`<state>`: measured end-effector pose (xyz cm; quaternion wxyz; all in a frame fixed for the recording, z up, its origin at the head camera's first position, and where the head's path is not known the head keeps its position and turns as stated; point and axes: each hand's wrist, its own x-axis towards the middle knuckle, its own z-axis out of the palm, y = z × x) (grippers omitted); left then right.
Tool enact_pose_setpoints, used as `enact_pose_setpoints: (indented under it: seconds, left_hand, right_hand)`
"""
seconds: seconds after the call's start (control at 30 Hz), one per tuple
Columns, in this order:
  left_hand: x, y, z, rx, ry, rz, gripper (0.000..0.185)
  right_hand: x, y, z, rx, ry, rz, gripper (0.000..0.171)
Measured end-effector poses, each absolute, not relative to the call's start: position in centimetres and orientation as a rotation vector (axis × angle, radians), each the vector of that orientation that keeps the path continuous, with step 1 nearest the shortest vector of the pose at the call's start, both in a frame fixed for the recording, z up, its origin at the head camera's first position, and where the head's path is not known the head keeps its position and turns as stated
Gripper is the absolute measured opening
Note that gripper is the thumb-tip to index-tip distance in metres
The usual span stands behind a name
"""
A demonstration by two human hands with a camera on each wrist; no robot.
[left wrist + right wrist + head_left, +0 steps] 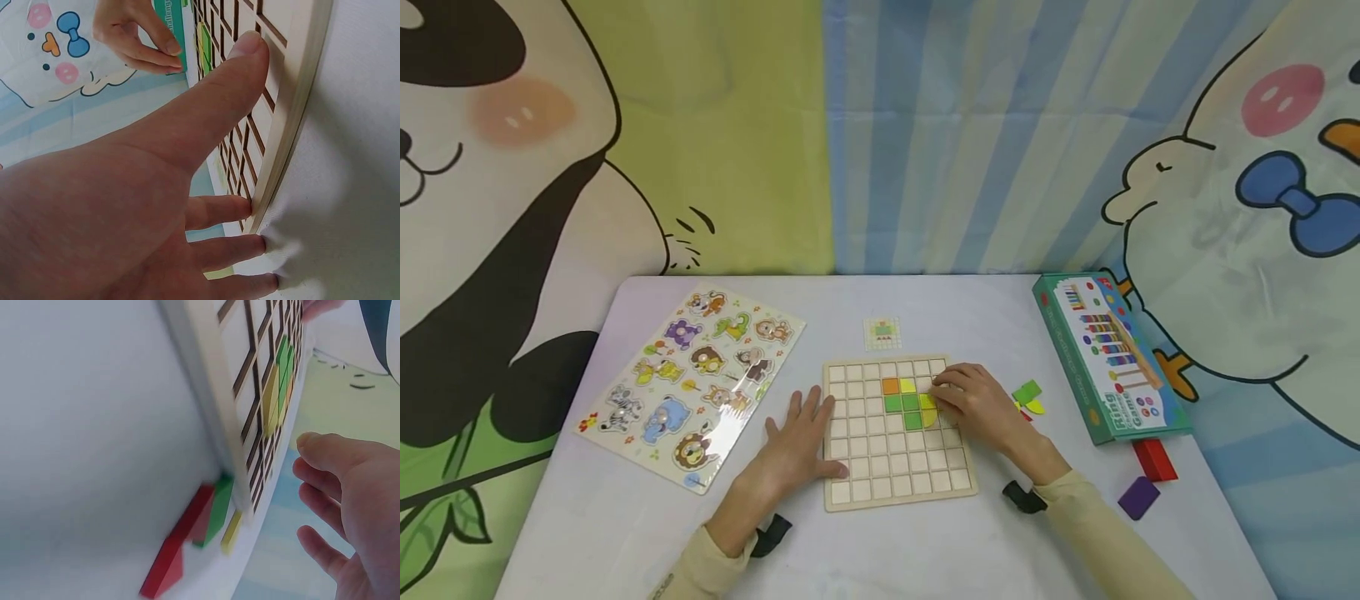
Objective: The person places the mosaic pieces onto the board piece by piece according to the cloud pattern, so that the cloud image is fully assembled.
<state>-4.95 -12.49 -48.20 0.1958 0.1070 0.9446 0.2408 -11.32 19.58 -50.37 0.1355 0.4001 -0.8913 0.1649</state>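
A wooden grid board lies flat on the white table. Near its upper right sit an orange tile, several green tiles and several yellow tiles. At the board's left side, my left hand spreads its fingers, its thumb resting on the frame. Over the right-hand yellow tiles hovers my right hand; in the right wrist view its loosely bent fingers stand apart from the thumb and hold nothing. Beside the board lie loose green, yellow and red pieces.
A small pattern card lies beyond the board. At left is an animal puzzle board. To the right stand a green toy box, a red block and a purple block. A printed curtain hangs behind the table.
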Motion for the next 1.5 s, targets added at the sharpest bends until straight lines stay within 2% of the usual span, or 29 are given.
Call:
enact_pose_setpoints:
  seconds: [0.47,0.83,1.13,1.5]
  left_hand:
    - [-5.5,-12.7,-48.2,0.289,2.652,0.660,0.111]
    - [-5.3,-12.7,-47.8,0.297,2.653,0.663,0.110]
    - [-5.2,-12.7,-48.2,0.302,2.664,0.646,0.109]
    - [-5.0,-12.5,-48.3,0.310,2.657,0.657,0.110]
  right_hand:
    - [-11.2,23.0,-49.6,1.071,-2.610,0.490,0.021]
    - [-9.9,24.7,-50.9,0.999,-2.566,0.492,0.019]
    - [-8.6,25.3,-52.2,0.979,-2.536,0.539,0.026]
    - [-7.7,25.3,-52.7,0.914,-2.557,0.481,0.028]
